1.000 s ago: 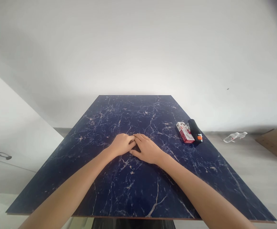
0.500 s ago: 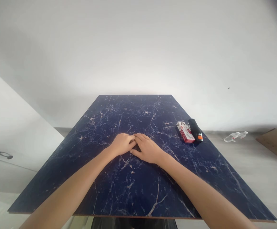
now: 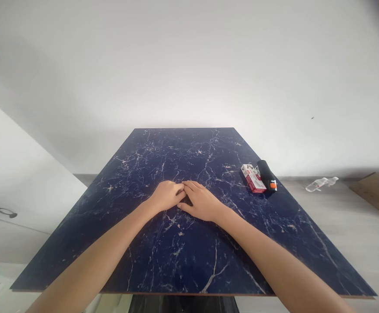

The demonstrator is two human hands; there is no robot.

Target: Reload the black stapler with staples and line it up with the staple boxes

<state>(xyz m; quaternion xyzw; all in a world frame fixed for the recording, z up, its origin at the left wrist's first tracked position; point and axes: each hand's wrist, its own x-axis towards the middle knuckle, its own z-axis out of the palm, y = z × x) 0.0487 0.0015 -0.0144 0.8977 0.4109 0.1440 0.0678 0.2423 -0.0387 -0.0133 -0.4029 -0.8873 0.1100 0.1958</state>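
Left hand (image 3: pixel 168 195) is curled, contents undeterminable; right hand (image 3: pixel 202 202) lies loosely extended, thumb apart, fingertips touching the left. Box (image 3: pixel 254 179) and black cylinder (image 3: pixel 265 171) lie rightward and farther off on the table (image 3: pixel 183 265).

The left arm (image 3: pixel 108 250) and right arm (image 3: pixel 263 250) are bare from the wrists to the lower edge of the view. Both are slim and smooth in outline, narrowest at the wrist and widening evenly along the forearm. The left hand (image 3: pixel 166 195) and right hand (image 3: pixel 202 203) are bare too, with softly rounded backs. On the right, the fingers (image 3: pixel 192 186) are slender and the thumb (image 3: pixel 186 208) is slim. The nails are too small to tell clearly.
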